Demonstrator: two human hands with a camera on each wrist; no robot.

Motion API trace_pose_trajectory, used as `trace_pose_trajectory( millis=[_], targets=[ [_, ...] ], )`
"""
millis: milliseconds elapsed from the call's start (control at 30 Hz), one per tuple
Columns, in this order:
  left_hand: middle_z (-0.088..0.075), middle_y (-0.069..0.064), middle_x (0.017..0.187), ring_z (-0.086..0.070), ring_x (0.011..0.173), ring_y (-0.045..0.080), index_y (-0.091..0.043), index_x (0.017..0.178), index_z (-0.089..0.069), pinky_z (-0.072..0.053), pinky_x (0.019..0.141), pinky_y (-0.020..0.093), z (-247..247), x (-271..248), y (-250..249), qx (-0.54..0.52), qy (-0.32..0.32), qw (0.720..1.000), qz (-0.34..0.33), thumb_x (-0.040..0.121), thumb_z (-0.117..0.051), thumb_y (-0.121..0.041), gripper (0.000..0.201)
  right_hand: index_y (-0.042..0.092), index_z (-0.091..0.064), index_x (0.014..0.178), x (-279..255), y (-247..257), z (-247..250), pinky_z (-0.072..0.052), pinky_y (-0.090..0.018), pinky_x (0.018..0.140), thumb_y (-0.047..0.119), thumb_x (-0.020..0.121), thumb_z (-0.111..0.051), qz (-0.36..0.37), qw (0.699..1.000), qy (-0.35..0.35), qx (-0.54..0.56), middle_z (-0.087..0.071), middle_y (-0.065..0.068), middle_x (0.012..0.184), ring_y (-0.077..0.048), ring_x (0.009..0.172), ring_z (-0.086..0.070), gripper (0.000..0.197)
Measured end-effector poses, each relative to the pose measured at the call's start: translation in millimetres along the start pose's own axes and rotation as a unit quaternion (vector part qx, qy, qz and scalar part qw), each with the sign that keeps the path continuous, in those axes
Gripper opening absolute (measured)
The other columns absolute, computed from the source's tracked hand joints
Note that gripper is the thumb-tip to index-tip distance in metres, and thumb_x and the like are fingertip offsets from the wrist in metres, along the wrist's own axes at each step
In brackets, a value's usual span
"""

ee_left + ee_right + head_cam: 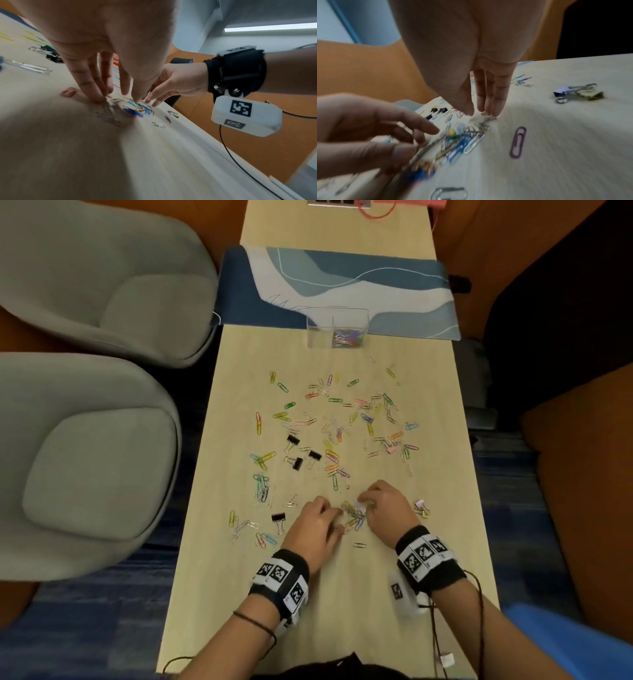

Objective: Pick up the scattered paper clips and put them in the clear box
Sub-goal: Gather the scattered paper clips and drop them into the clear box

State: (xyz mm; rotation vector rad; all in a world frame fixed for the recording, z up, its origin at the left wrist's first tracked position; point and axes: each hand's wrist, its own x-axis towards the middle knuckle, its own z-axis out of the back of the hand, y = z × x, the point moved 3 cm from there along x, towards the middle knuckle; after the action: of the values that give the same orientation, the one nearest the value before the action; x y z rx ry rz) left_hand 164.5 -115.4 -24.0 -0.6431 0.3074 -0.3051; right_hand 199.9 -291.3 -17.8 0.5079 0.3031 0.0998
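Coloured and silver paper clips (335, 419) lie scattered over the pale wooden table (219, 577). The clear box (337, 328) stands at the far middle, with clips in its right compartment. Near the front, both hands close in on a small pile of clips (354, 517). My left hand (337, 520) has its fingers straight down, tips touching the pile's left side (135, 109). My right hand (364, 501) stands on the pile's right; its straight fingertips (494, 112) touch silver clips (483, 117). Neither hand lifts a clip.
Several black binder clips (301, 455) lie among the paper clips, and more binder clips (576, 93) lie right of my right hand. A purple clip (518, 142) lies alone nearby. A blue mat (342, 282) lies behind the box. Grey chairs (85, 457) stand left.
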Motion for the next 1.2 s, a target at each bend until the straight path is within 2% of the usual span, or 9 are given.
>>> trace_pose_trajectory(
  millis=[167, 333, 433, 533, 633, 733, 900, 1033, 1200],
  targets=[
    [-0.043, -0.001, 0.125, -0.044, 0.115, 0.014, -0.024, 0.141, -0.043, -0.043, 0.104, 0.030, 6.3, -20.6, 9.1, -0.005, -0.024, 0.997, 0.080, 0.086, -0.068, -0.044, 0.064, 0.014, -0.068, 0.114, 6.0, -11.4, 24.6, -0.047, -0.023, 0.078, -0.005, 0.082, -0.052, -0.049, 0.998, -0.033, 0.006, -0.058, -0.004, 0.106, -0.020, 0.089, -0.059, 0.041],
    [-0.036, 0.003, 0.134, -0.045, 0.122, 0.019, -0.022, 0.149, -0.032, -0.040, 0.109, 0.033, -6.3, -38.2, 21.1, -0.012, 0.010, 0.990, 0.142, 0.071, -0.084, -0.039, 0.095, 0.021, -0.060, 0.127, -8.6, -0.9, 3.9, -0.048, -0.030, 0.082, -0.013, 0.078, -0.046, 0.025, 0.994, 0.077, -0.070, -0.048, -0.006, 0.114, -0.023, 0.097, -0.050, 0.062],
    [-0.039, 0.003, 0.130, -0.048, 0.118, 0.019, -0.019, 0.149, -0.034, -0.041, 0.108, 0.031, -15.6, -41.2, 16.4, -0.042, -0.016, 0.991, 0.125, 0.078, -0.079, -0.031, 0.085, 0.021, -0.067, 0.118, -31.2, -3.6, -3.7, -0.044, -0.026, 0.082, -0.010, 0.083, -0.047, 0.052, 0.995, 0.078, -0.036, -0.054, -0.005, 0.109, -0.023, 0.097, -0.052, 0.051],
    [-0.037, 0.001, 0.129, -0.044, 0.117, 0.014, -0.022, 0.151, -0.029, -0.037, 0.108, 0.025, -22.0, -38.8, 5.3, -0.064, -0.033, 0.993, 0.095, 0.080, -0.076, -0.030, 0.086, 0.018, -0.071, 0.109, -51.3, -26.7, 4.8, -0.044, -0.022, 0.079, 0.004, 0.084, -0.059, -0.036, 0.999, -0.004, 0.021, -0.060, -0.002, 0.102, -0.020, 0.092, -0.059, 0.031],
    [-0.033, 0.003, 0.130, -0.038, 0.114, 0.015, -0.030, 0.152, -0.023, -0.036, 0.106, 0.025, -27.0, -29.2, -9.8, -0.038, -0.035, 0.997, 0.061, 0.085, -0.070, -0.026, 0.082, 0.014, -0.064, 0.121, -70.5, -39.8, 2.9, -0.048, -0.027, 0.087, 0.020, 0.071, -0.077, -0.101, 0.994, -0.009, 0.028, -0.055, -0.004, 0.107, -0.019, 0.091, -0.059, 0.052],
    [-0.038, 0.009, 0.128, -0.041, 0.110, 0.022, -0.028, 0.146, -0.039, -0.045, 0.097, 0.032, -28.8, -16.0, -22.7, 0.033, -0.032, 0.999, 0.020, 0.091, -0.059, -0.019, 0.059, 0.012, -0.059, 0.128, -75.5, -29.1, -9.8, -0.052, -0.029, 0.086, 0.023, 0.065, -0.082, -0.090, 0.995, 0.011, 0.044, -0.049, -0.002, 0.104, -0.016, 0.082, -0.056, 0.068],
    [-0.057, 0.010, 0.106, -0.053, 0.098, 0.027, -0.011, 0.112, -0.069, -0.050, 0.085, 0.038, -23.4, -3.9, -25.9, 0.032, -0.036, 0.999, -0.004, 0.090, -0.060, -0.007, 0.025, 0.010, -0.057, 0.129, -70.1, -12.7, -23.7, -0.053, -0.029, 0.087, 0.018, 0.070, -0.081, -0.081, 0.995, -0.008, 0.053, -0.047, -0.003, 0.108, -0.016, 0.082, -0.057, 0.065],
    [-0.070, 0.006, 0.093, -0.065, 0.086, 0.022, -0.011, 0.096, -0.077, -0.053, 0.081, 0.032, -13.9, -3.5, -18.1, -0.026, -0.059, 0.998, 0.005, 0.084, -0.070, -0.009, 0.014, 0.009, -0.053, 0.132, -65.8, -3.6, -29.4, -0.051, -0.032, 0.091, 0.019, 0.073, -0.079, -0.071, 0.996, -0.023, 0.046, -0.047, -0.005, 0.113, -0.020, 0.090, -0.058, 0.065],
    [-0.077, 0.001, 0.088, -0.070, 0.080, 0.010, -0.012, 0.095, -0.079, -0.056, 0.081, 0.026, -1.8, -10.3, -9.0, -0.153, -0.103, 0.981, 0.065, 0.083, -0.076, -0.015, 0.013, 0.011, -0.048, 0.137, -59.9, 11.5, -31.8, -0.044, -0.031, 0.098, 0.023, 0.080, -0.072, -0.040, 0.999, -0.012, -0.024, -0.045, -0.008, 0.119, -0.023, 0.104, -0.051, 0.062]
  ],
)
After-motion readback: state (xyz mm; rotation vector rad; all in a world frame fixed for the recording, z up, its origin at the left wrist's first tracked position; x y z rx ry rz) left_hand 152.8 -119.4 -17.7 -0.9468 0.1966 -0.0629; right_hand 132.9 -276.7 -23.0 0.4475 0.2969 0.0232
